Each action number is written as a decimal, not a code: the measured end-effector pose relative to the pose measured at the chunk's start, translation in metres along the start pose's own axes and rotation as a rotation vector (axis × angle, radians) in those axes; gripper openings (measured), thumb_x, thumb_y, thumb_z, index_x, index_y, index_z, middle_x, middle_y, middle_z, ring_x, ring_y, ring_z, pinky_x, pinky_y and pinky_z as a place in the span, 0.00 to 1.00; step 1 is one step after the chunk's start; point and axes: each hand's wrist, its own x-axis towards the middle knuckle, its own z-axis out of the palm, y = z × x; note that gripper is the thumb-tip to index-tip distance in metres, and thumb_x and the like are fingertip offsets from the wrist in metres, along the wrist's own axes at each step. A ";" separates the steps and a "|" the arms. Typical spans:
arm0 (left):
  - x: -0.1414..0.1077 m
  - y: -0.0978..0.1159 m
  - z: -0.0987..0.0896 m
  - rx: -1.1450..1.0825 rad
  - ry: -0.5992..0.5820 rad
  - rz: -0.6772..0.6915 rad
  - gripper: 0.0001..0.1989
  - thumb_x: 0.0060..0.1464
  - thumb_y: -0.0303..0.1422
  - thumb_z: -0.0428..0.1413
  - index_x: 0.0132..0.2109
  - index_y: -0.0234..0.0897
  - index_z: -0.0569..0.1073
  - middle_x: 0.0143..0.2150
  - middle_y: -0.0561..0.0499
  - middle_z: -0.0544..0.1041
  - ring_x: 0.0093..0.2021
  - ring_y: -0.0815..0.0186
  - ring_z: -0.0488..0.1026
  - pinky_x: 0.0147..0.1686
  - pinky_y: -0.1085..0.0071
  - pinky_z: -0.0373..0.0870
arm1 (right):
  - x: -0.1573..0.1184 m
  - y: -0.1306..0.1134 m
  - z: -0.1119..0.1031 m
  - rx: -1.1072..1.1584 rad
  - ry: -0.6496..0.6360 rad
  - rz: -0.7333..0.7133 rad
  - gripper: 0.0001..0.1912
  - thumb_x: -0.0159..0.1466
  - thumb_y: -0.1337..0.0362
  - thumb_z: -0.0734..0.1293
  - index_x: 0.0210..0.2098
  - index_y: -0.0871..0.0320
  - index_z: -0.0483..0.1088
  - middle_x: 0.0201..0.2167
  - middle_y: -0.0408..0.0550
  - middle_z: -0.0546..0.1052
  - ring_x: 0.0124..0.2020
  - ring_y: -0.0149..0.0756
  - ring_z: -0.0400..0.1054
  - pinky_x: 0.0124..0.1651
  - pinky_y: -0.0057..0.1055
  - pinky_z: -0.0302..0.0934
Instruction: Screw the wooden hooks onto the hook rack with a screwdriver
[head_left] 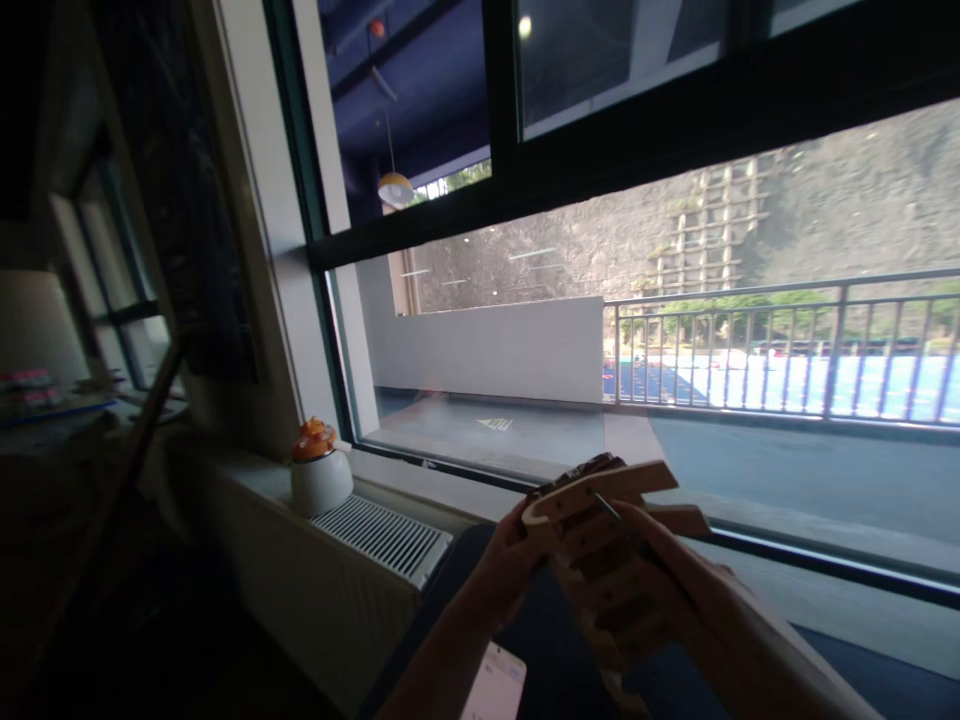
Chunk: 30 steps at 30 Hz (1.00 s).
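A pale wooden piece with curved edges, several slats and small dark holes is held up in front of me, above dark cloth. My left hand wraps round its left end. In my right hand is a thin screwdriver-like tool with a metal shaft and a dark handle. Its tip meets or nearly meets the upper wooden face beside a dark hole; contact cannot be made out. Something dark brown and wrinkled shows behind the wood's top edge. The lower part of the wood is in shadow and blurred.
A lit phone lies below my left forearm. A white pot with an orange top stands on a radiator at the left. Directly ahead is a large window with a dark frame; a railing shows outside.
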 end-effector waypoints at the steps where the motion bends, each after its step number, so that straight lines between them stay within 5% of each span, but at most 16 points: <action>1: 0.001 0.001 -0.002 -0.027 0.003 0.001 0.26 0.41 0.36 0.71 0.49 0.35 0.78 0.44 0.44 0.81 0.45 0.57 0.76 0.43 0.69 0.71 | -0.001 0.002 0.006 -0.036 0.031 0.023 0.24 0.69 0.55 0.56 0.62 0.50 0.64 0.45 0.52 0.81 0.40 0.44 0.78 0.36 0.34 0.72; 7: 0.003 -0.008 -0.007 -0.061 0.059 -0.022 0.27 0.39 0.36 0.72 0.49 0.34 0.78 0.44 0.44 0.80 0.43 0.59 0.77 0.41 0.70 0.72 | 0.005 0.003 0.014 -0.058 0.067 -0.061 0.17 0.66 0.58 0.57 0.50 0.51 0.72 0.42 0.49 0.82 0.38 0.42 0.78 0.34 0.31 0.72; 12: 0.008 -0.002 -0.012 0.035 0.260 -0.028 0.22 0.38 0.35 0.70 0.42 0.30 0.79 0.36 0.45 0.81 0.33 0.64 0.75 0.32 0.72 0.70 | 0.012 0.005 0.004 -0.069 0.074 -0.142 0.16 0.66 0.59 0.61 0.51 0.50 0.73 0.48 0.51 0.80 0.39 0.41 0.78 0.36 0.29 0.73; 19: 0.003 0.012 -0.008 0.120 0.236 -0.021 0.17 0.39 0.33 0.67 0.39 0.29 0.79 0.31 0.46 0.80 0.29 0.65 0.75 0.32 0.72 0.69 | 0.008 0.003 0.011 -0.125 0.202 -0.261 0.12 0.67 0.60 0.61 0.46 0.52 0.73 0.41 0.49 0.80 0.31 0.35 0.76 0.31 0.26 0.70; 22: -0.002 0.006 -0.002 0.074 0.182 -0.022 0.19 0.42 0.34 0.67 0.42 0.29 0.79 0.33 0.45 0.81 0.32 0.62 0.76 0.35 0.70 0.70 | 0.006 0.003 0.010 -0.143 0.248 -0.280 0.12 0.67 0.60 0.61 0.46 0.52 0.73 0.40 0.49 0.80 0.30 0.35 0.76 0.30 0.26 0.69; 26: 0.001 -0.013 0.004 -0.016 0.172 0.177 0.22 0.46 0.35 0.67 0.49 0.34 0.76 0.44 0.45 0.80 0.44 0.58 0.76 0.45 0.67 0.71 | 0.008 0.000 0.007 -0.141 0.274 -0.200 0.15 0.68 0.57 0.60 0.49 0.51 0.72 0.47 0.52 0.79 0.38 0.40 0.77 0.35 0.29 0.71; 30: 0.012 -0.035 -0.002 0.018 0.224 0.262 0.25 0.48 0.34 0.66 0.53 0.41 0.70 0.47 0.49 0.78 0.49 0.59 0.74 0.50 0.65 0.69 | 0.011 0.004 0.014 -0.202 0.212 -0.100 0.19 0.68 0.51 0.58 0.49 0.50 0.73 0.39 0.50 0.82 0.33 0.45 0.79 0.28 0.33 0.69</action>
